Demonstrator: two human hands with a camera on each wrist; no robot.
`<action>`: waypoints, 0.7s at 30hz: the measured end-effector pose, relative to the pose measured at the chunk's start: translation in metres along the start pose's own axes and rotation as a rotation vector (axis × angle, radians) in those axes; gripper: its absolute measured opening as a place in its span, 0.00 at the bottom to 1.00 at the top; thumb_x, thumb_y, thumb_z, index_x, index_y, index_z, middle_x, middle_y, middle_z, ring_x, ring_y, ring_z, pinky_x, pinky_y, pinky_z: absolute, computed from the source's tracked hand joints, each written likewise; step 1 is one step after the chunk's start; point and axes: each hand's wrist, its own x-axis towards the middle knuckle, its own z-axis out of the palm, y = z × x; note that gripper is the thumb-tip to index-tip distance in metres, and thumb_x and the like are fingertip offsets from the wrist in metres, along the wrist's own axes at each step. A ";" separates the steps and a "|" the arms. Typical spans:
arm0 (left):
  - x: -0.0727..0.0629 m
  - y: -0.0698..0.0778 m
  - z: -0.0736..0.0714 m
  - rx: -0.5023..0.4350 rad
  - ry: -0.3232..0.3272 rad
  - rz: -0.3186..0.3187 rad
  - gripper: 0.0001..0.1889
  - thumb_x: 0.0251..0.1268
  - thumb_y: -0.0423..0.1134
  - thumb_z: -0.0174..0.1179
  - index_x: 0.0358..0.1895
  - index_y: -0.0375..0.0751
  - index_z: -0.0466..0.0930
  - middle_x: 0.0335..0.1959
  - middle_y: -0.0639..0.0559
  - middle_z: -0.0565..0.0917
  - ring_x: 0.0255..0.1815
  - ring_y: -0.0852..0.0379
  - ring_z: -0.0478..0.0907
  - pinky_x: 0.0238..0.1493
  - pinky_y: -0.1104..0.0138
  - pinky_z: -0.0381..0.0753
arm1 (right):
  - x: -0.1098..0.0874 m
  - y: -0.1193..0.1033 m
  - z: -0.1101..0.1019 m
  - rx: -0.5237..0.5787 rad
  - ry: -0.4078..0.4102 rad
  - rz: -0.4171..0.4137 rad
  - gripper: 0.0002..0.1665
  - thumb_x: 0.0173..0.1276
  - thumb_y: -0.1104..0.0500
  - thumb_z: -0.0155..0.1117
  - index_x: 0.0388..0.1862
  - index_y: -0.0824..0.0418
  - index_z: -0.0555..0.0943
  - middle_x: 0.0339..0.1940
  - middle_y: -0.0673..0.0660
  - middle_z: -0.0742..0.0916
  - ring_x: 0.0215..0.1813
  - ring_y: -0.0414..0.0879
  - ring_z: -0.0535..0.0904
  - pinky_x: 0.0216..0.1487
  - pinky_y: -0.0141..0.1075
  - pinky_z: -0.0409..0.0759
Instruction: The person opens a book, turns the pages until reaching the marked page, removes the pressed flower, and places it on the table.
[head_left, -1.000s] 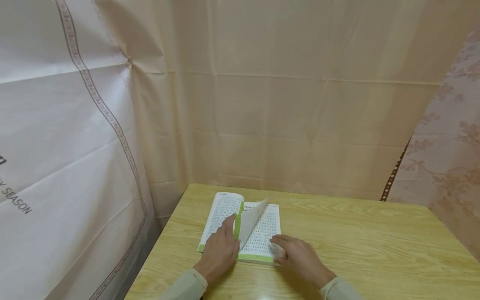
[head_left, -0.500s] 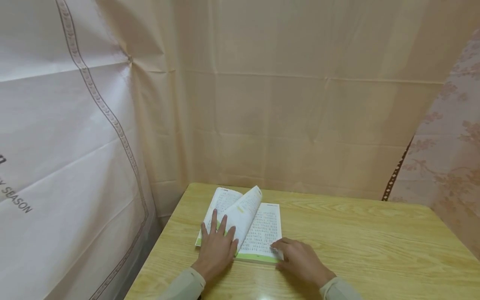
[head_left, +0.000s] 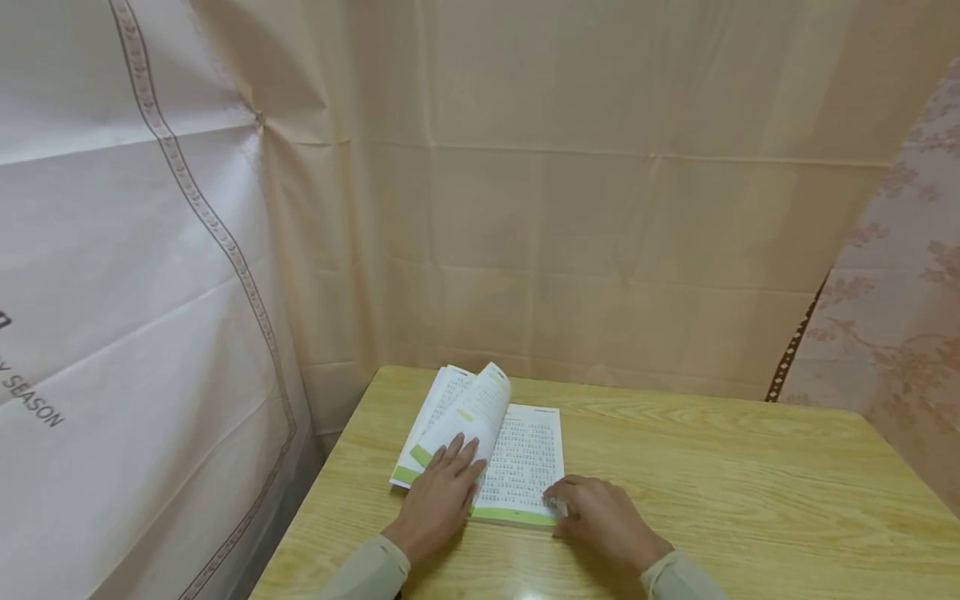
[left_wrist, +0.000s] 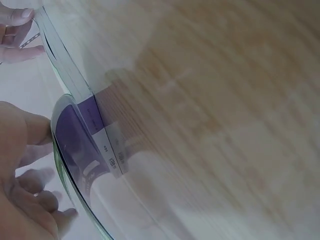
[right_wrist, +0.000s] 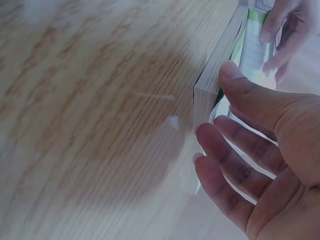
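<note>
The book (head_left: 525, 458) lies spread near the far left part of the worktop (head_left: 712, 475), well in front of the hanging cloth (head_left: 562, 217). A few pages (head_left: 486, 400) stand lifted over its left half, curling toward the right and covering the middle, so the spine is hidden from me. The print is too small to read.

The left hand (head_left: 437, 496) lies on the lower part of those curled pages, its fingers fairly straight and slightly parted, gripping nothing that I can see; its thumb is partly hidden from above. At the left wrist, a purple cover (left_wrist: 75, 130) shows under the book's edge, its small markings blurred, and the hand is cut off at the side.

The right hand (head_left: 600, 517) is at the book's near right corner, fingers bent round it with a small gap to the thumb, which rests by the near edge. They hold that corner, though how firmly I cannot tell.

Both sleeves (head_left: 371, 571) run out of sight at the bottom. On the pale sheet (head_left: 135, 333) at left, lettering is cropped, leaving "SEASON" legible.
</note>
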 end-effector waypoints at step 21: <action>-0.002 0.002 0.000 0.079 0.029 0.034 0.25 0.71 0.60 0.61 0.51 0.39 0.84 0.53 0.47 0.83 0.53 0.48 0.78 0.52 0.59 0.83 | 0.004 -0.002 -0.004 0.021 0.109 -0.084 0.03 0.63 0.61 0.76 0.32 0.53 0.91 0.32 0.39 0.86 0.34 0.30 0.79 0.33 0.31 0.81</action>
